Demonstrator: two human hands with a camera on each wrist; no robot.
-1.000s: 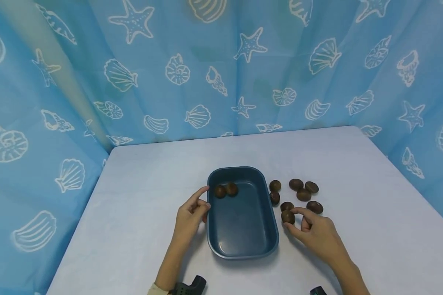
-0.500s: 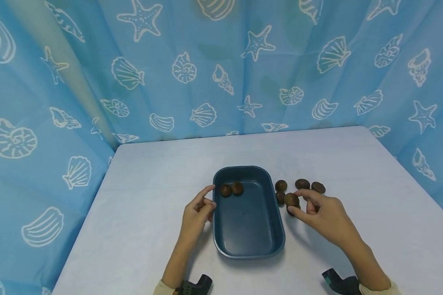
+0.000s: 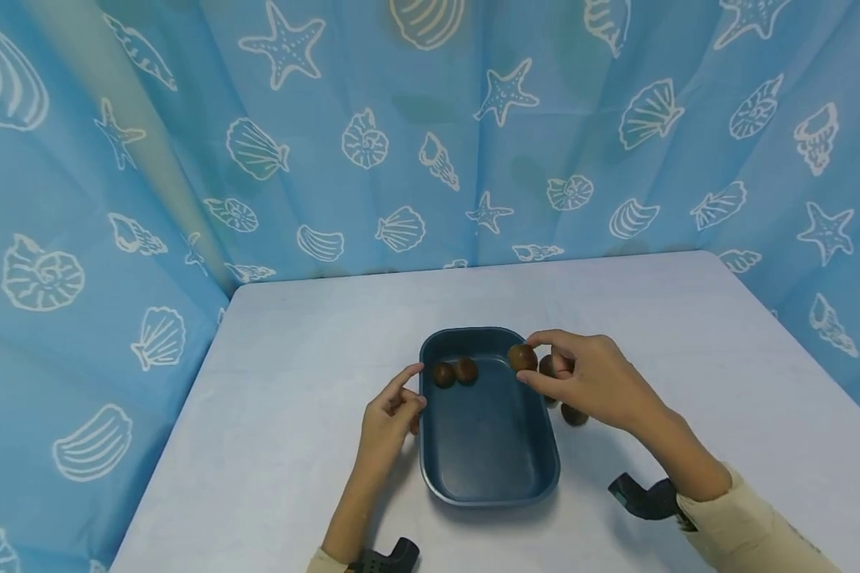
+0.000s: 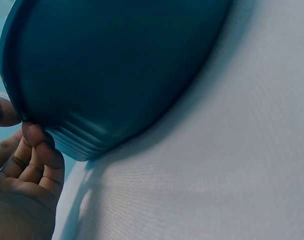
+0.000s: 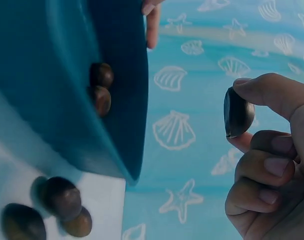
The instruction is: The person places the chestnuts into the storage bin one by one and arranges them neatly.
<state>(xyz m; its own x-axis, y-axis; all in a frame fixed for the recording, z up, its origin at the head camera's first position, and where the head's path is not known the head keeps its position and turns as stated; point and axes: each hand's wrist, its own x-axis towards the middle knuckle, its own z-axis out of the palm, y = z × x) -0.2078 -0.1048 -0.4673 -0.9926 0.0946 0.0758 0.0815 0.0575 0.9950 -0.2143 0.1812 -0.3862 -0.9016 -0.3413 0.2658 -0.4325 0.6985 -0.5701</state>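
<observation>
A chestnut (image 3: 521, 356) is pinched between the thumb and index finger of my right hand (image 3: 595, 378), over the right rim of a dark blue tray (image 3: 487, 454). The right wrist view shows the same chestnut (image 5: 238, 112) with its flat side outward and the other fingers curled. Two chestnuts (image 3: 466, 370) lie side by side near the tray's upper left wall. My left hand (image 3: 385, 418) holds the tray's left rim; in the left wrist view its fingertips (image 4: 37, 136) meet at the tray's edge (image 4: 9, 85).
More chestnuts lie on the white table (image 3: 315, 350) right of the tray, partly hidden by my right hand; one chestnut (image 3: 574, 415) shows below it. A blue curtain (image 3: 294, 159) with white shells surrounds the table. Each wrist carries a black device (image 3: 641, 497).
My right hand has lifted a chestnut off the table and carried it up and left to the tray's rim. The left hand stays at the tray's edge. The head view has shifted slightly.
</observation>
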